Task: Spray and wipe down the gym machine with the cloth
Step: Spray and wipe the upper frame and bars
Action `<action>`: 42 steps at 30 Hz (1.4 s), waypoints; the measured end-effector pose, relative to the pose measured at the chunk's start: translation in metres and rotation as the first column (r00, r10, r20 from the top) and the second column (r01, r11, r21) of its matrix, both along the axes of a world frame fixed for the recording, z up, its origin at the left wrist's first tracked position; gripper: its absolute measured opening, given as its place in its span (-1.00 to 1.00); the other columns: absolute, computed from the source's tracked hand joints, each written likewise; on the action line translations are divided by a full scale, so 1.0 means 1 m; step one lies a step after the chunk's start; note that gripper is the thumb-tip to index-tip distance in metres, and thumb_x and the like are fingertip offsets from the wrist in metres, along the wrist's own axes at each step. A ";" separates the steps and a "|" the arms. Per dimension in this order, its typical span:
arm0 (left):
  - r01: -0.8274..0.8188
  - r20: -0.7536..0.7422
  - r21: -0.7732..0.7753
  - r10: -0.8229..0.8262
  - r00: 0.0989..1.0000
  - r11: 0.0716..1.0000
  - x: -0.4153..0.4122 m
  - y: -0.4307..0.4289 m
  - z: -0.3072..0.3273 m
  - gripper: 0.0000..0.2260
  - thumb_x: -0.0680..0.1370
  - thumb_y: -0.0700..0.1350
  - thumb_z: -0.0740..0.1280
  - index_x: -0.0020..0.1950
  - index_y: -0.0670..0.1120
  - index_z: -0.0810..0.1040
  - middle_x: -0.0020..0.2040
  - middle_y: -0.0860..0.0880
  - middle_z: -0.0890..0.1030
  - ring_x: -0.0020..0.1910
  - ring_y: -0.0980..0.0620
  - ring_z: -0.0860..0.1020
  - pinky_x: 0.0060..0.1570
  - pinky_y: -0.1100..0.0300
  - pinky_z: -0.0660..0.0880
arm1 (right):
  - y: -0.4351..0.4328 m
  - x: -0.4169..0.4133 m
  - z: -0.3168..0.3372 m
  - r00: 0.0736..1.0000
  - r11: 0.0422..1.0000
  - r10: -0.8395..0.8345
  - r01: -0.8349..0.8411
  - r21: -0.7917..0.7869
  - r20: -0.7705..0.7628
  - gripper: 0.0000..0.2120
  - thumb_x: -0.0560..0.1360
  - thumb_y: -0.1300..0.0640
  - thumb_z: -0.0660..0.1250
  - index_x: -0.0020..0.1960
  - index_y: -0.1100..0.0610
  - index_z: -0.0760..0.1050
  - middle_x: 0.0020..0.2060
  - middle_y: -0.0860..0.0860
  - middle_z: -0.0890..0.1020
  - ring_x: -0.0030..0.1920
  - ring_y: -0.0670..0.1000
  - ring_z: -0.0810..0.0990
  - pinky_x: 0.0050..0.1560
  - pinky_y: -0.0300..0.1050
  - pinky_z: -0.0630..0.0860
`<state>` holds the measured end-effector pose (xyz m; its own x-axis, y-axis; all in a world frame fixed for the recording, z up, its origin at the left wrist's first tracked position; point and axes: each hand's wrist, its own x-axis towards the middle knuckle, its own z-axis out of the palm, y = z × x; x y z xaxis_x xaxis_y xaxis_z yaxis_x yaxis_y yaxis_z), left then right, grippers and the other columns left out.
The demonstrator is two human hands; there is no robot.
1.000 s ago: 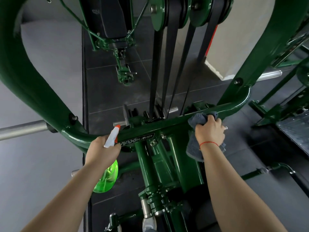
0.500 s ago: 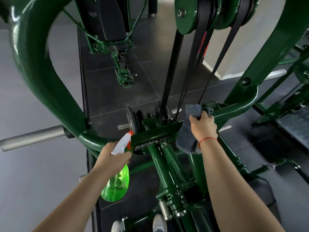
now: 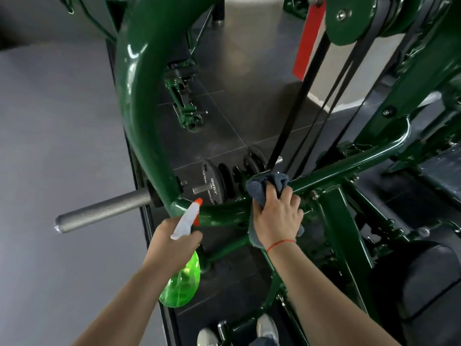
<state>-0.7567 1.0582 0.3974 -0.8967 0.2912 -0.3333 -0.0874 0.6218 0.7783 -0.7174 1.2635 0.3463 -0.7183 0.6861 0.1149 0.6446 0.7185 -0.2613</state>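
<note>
**Right hand** [image 3: 277, 216]: fingers curled over a bunched blue-grey cloth [image 3: 259, 189], pressing it onto the green crossbar [image 3: 336, 168] of the gym machine, around the bar's middle. A tail of cloth hangs below the wrist on the near side.

**Left hand** [image 3: 174, 243]: wrapped round the neck of a spray bottle [image 3: 182, 283]. The green body hangs below the fist. The white head with its orange tip points far and slightly right, at the bar's left end. Whether a finger rests on the trigger cannot be told.

**Just beyond the cloth:** black belts [image 3: 282, 141] run down from the pulleys at top right to a point just behind the bar. The cloth's far edge lies just beside them. To their left are weight plates [image 3: 212, 181] on a short peg.

**Further left:** a curved green upright [image 3: 139, 96], and a knurled metal handle [image 3: 102, 212] sticking out to the left.

**Near edge:** two shoes [image 3: 267, 325] on dark floor tiles, with a black pad [image 3: 424, 275] at near right.

**Hazards, as judged:**
- A fold of cloth could catch where the belts meet the bar if the wipe strays farther back, pulling it from the grip.
- Spray from this angle would likely carry past the bar onto the plates and belts and leave them slick.
- Drips on the tiles by the shoes could make footing slippery.
- Bolt heads right of the hand may snag the hanging tail.
</note>
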 end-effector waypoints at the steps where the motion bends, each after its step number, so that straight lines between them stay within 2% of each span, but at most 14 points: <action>1: -0.033 0.016 0.022 0.033 0.999 0.999 -0.001 -0.006 0.000 -0.49 0.48 -0.22 0.26 0.23 0.37 0.53 -0.40 -0.01 0.24 -0.49 0.08 0.20 -0.39 0.15 0.26 | -0.012 -0.001 0.000 0.999 0.999 0.042 -0.042 0.028 -0.003 -0.56 0.47 -0.12 0.39 0.28 0.04 0.49 0.12 0.16 0.49 0.08 0.26 0.47 -0.02 0.17 0.49; 4: -0.065 0.028 0.043 0.063 0.998 0.997 -0.004 -0.024 -0.002 -0.55 0.47 -0.21 0.27 0.08 0.37 0.57 -0.39 -0.02 0.20 -0.45 0.05 0.18 -0.39 0.14 0.23 | -0.045 -0.007 0.002 0.984 0.977 0.179 -0.179 0.120 0.008 -0.60 0.41 -0.15 0.42 0.15 0.04 0.53 0.01 0.12 0.52 -0.01 0.22 0.50 -0.08 0.12 0.51; 7: -0.125 0.039 0.059 0.122 0.992 0.990 -0.006 -0.039 -0.003 -0.72 0.45 -0.21 0.28 -0.24 0.21 0.54 -0.43 0.00 0.16 -0.44 0.02 0.17 -0.37 0.12 0.21 | -0.074 -0.019 0.003 0.959 0.939 0.283 -0.278 0.203 0.004 -0.66 0.41 -0.17 0.41 0.03 0.05 0.53 -0.07 0.10 0.52 -0.07 0.20 0.51 -0.12 0.08 0.49; 12: -0.139 0.013 0.064 0.138 0.990 0.988 -0.007 -0.063 -0.007 -0.63 0.45 -0.20 0.25 -0.09 0.35 0.42 -0.43 0.00 0.19 -0.47 0.05 0.16 -0.44 0.19 0.22 | -0.116 -0.048 0.001 0.921 0.888 0.389 -0.382 0.255 0.024 -0.64 0.42 -0.17 0.39 0.06 0.07 0.51 -0.03 0.11 0.53 -0.03 0.19 0.50 -0.05 0.12 0.44; 16: -0.159 -0.006 0.035 0.159 0.987 0.987 -0.008 -0.075 -0.013 -0.72 0.46 -0.18 0.26 -0.16 0.26 0.45 -0.46 0.00 0.27 -0.50 0.04 0.18 -0.46 0.20 0.24 | -0.119 -0.046 -0.014 0.848 0.796 0.529 -0.514 0.321 0.046 -0.53 0.37 -0.04 0.42 0.25 0.05 0.51 0.13 0.13 0.52 0.09 0.22 0.50 0.02 0.14 0.44; 18: -0.172 -0.006 0.038 0.172 0.985 0.984 -0.009 -0.075 -0.014 -0.77 0.44 -0.17 0.25 -0.10 0.17 0.35 -0.40 -0.05 0.25 -0.49 0.04 0.20 -0.45 0.18 0.24 | -0.108 -0.033 -0.025 0.777 0.714 0.629 -0.590 0.377 0.024 -0.55 0.40 0.03 0.28 0.28 0.00 0.53 0.23 0.10 0.49 0.20 0.23 0.50 0.09 0.15 0.45; 21: -0.134 -0.021 0.059 0.135 0.991 0.989 -0.009 -0.070 -0.010 -0.45 0.46 -0.19 0.24 0.02 0.55 0.42 -0.38 -0.17 0.31 -0.49 0.06 0.23 -0.49 0.21 0.28 | -0.093 -0.009 -0.040 0.690 0.624 0.724 -0.662 0.414 0.011 -0.63 0.41 0.09 0.15 0.07 -0.07 0.65 0.30 -0.01 0.51 0.29 0.17 0.44 0.18 0.16 0.38; 24: -0.142 -0.031 0.066 0.144 0.989 0.988 -0.009 -0.069 -0.007 -0.30 0.48 -0.19 0.22 0.21 0.68 0.25 -0.27 -0.27 0.51 -0.48 0.05 0.26 -0.49 0.20 0.33 | -0.087 -0.003 -0.050 0.637 0.556 0.758 -0.743 0.373 0.138 -0.69 0.42 0.10 0.15 -0.11 -0.06 0.68 0.32 -0.06 0.53 0.31 0.19 0.41 0.26 0.20 0.30; 26: -0.157 -0.037 0.053 0.159 0.987 0.986 -0.011 -0.071 -0.010 -0.28 0.49 -0.19 0.22 0.36 0.61 0.21 -0.22 -0.27 0.57 -0.48 0.05 0.28 -0.46 0.17 0.35 | -0.087 -0.011 -0.048 0.562 0.496 0.796 -0.818 0.291 0.222 -0.64 0.47 0.06 0.12 0.04 -0.04 0.67 0.38 -0.05 0.48 0.31 0.27 0.42 0.25 0.23 0.39; 30: -0.218 -0.031 0.077 0.221 0.975 0.973 -0.007 -0.079 -0.009 -0.31 0.48 -0.20 0.24 0.04 0.72 0.30 -0.35 -0.11 0.39 -0.44 0.03 0.27 -0.47 0.21 0.31 | -0.110 -0.042 -0.029 0.425 0.280 0.735 -0.900 0.334 0.528 -0.77 0.30 -0.06 0.45 -0.06 -0.10 0.72 0.20 -0.10 0.59 0.24 0.16 0.35 0.24 0.04 0.25; 33: -0.245 -0.013 0.080 0.247 0.969 0.966 -0.001 -0.086 -0.008 -0.41 0.47 -0.22 0.23 0.15 0.53 0.46 -0.38 -0.04 0.22 -0.45 0.05 0.19 -0.48 0.20 0.24 | -0.137 -0.059 -0.027 0.382 0.219 0.648 -0.922 0.319 0.659 -0.77 0.36 0.04 0.46 -0.01 0.06 0.72 0.12 0.00 0.59 0.22 0.20 0.31 0.27 0.14 0.14; 35: -0.274 -0.025 0.047 0.276 0.961 0.960 0.001 -0.090 -0.010 -0.57 0.46 -0.23 0.24 0.19 0.22 0.57 -0.43 0.00 0.20 -0.48 0.05 0.19 -0.50 0.18 0.24 | -0.145 -0.066 -0.029 0.347 0.196 0.605 -0.937 0.289 0.717 -0.78 0.43 0.10 0.39 0.04 0.10 0.69 0.13 0.05 0.57 0.23 0.22 0.35 0.30 0.17 0.18; 37: -0.349 -0.021 0.020 0.350 0.937 0.937 0.000 -0.095 -0.015 -0.79 0.46 -0.23 0.26 0.09 -0.16 0.47 -0.45 -0.01 0.22 -0.46 0.01 0.22 -0.46 0.14 0.24 | -0.147 -0.068 -0.024 0.298 0.160 0.582 -0.954 0.254 0.756 -0.77 0.47 0.10 0.36 0.08 0.11 0.67 0.16 0.06 0.57 0.25 0.22 0.35 0.31 0.15 0.23; 42: -0.349 -0.013 0.082 0.351 0.936 0.934 0.000 -0.096 -0.018 -0.77 0.48 -0.24 0.27 0.12 -0.20 0.40 -0.44 -0.01 0.18 -0.45 0.02 0.17 -0.49 0.20 0.18 | -0.131 -0.057 -0.011 0.261 0.140 0.582 -0.965 0.222 0.770 -0.78 0.54 0.11 0.31 0.13 0.12 0.63 0.09 0.01 0.59 0.22 0.17 0.37 0.28 0.07 0.26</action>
<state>-0.7563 0.9626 0.3797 -0.9549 -0.0187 -0.2965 -0.2666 0.4941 0.8275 -0.7742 1.1326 0.3356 -0.8473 -0.4141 -0.3325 -0.5306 0.6847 0.4996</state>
